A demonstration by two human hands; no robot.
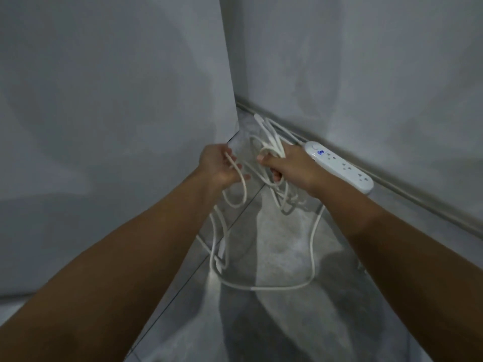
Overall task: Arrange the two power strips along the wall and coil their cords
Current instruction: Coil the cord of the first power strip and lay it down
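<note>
Grey walls meet in a corner at upper middle of frame, over a pale floor [274,246]. White power strip [342,168] lies flat at the foot of the right wall [366,87], right of centre, long axis along the skirting, switch end toward the corner; second strip not in view. Right hand [292,165] grips a bunch of cord [287,286] loops, fingers [264,158] curled round them. Left hand [219,165] holds one strand in loosely curled fingers. Slack trails on the floor, lower centre. Risk: crossing loops could knot, and a hard tug could drag the strip off the wall line.
</note>
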